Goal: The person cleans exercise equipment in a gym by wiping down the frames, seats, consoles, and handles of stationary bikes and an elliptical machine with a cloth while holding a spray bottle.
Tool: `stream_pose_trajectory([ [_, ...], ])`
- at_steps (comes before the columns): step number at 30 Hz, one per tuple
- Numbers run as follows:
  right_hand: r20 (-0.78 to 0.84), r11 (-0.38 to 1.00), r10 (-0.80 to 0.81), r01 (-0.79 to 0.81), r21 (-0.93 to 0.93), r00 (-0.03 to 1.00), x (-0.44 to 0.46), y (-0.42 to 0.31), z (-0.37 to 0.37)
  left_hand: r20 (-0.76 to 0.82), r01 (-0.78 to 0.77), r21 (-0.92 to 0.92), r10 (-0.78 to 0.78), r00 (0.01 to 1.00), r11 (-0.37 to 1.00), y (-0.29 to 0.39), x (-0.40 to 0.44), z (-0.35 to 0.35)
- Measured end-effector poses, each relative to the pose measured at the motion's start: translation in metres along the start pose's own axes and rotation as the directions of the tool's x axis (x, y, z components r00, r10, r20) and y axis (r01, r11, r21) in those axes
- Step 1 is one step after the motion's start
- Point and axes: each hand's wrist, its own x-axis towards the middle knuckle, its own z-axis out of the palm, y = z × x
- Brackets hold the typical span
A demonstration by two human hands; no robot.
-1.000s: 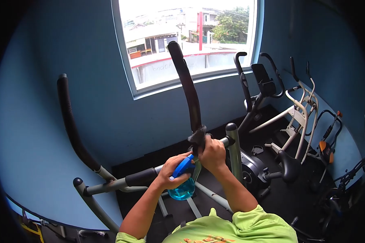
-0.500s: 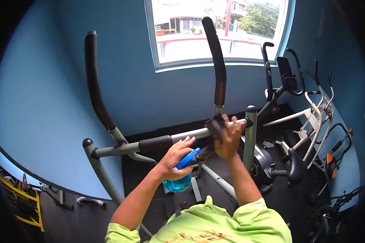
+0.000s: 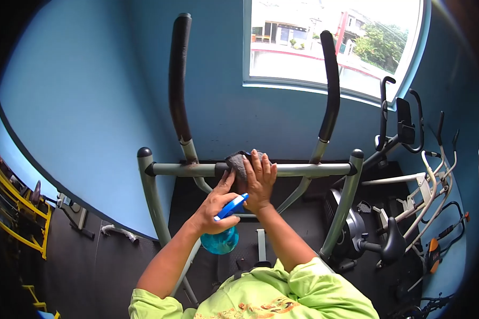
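Note:
My left hand is wrapped round the blue trigger head of a spray bottle with blue liquid inside; its upper fingers reach toward the cloth. With fingers extended, my right hand presses a grey cloth onto the middle of the machine's horizontal bar. The cloth lies over the bar beside its black padded part. Two upright handles with dark foam grips, a left one and a right one, rise on either side of my hands.
An exercise bike and a white-framed machine stand at the right. Yellow-framed equipment is at the far left. A window is set in the blue wall ahead.
The view has swung left. My right hand has moved with the cloth from the right handle's base along the bar to its middle. My left hand still holds the spray bottle.

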Motion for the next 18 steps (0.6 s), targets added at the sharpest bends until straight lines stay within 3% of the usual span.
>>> stream_pose_trajectory([
  [2,0.009,0.994,-0.102,0.102,-0.048,0.995,0.002,0.025,-0.014,-0.003,0.014,-0.005,-0.014,1.0,1.0,-0.002,-0.016,-0.014],
  [4,-0.192,0.999,0.024,-0.028,-0.019,0.981,-0.006,0.056,-0.014,-0.076,0.057,-0.012,-0.058,0.995,0.998,-0.003,-0.03,-0.022],
  [5,-0.177,1.0,0.003,-0.002,0.004,0.984,-0.003,0.047,-0.004,-0.11,0.101,-0.025,-0.103,0.989,0.995,-0.004,-0.036,-0.025],
  [7,-0.39,0.971,0.222,-0.238,0.007,0.894,0.001,0.024,0.014,-0.189,0.139,-0.011,-0.139,0.972,0.99,-0.005,-0.042,-0.029],
  [11,-0.081,0.998,-0.045,0.048,0.039,0.996,0.005,-0.055,0.036,-0.321,0.154,-0.141,-0.192,0.927,0.978,-0.013,-0.049,-0.031],
  [12,0.029,0.98,-0.148,0.143,0.137,0.988,0.003,-0.065,0.041,-0.324,0.195,-0.041,-0.198,0.925,0.98,-0.018,-0.051,-0.033],
  [13,0.151,0.943,-0.33,0.331,0.019,0.932,0.0,-0.066,0.051,-0.363,0.2,-0.02,-0.194,0.911,0.98,-0.018,-0.051,-0.034],
  [16,0.053,0.915,-0.389,0.379,0.136,0.92,0.007,-0.068,0.052,-0.365,0.215,-0.038,-0.214,0.906,0.976,-0.013,-0.055,-0.039],
  [18,0.031,0.919,-0.362,0.352,0.176,0.932,0.011,-0.054,0.034,-0.305,0.23,0.149,-0.176,0.936,0.962,-0.021,-0.065,-0.046],
])
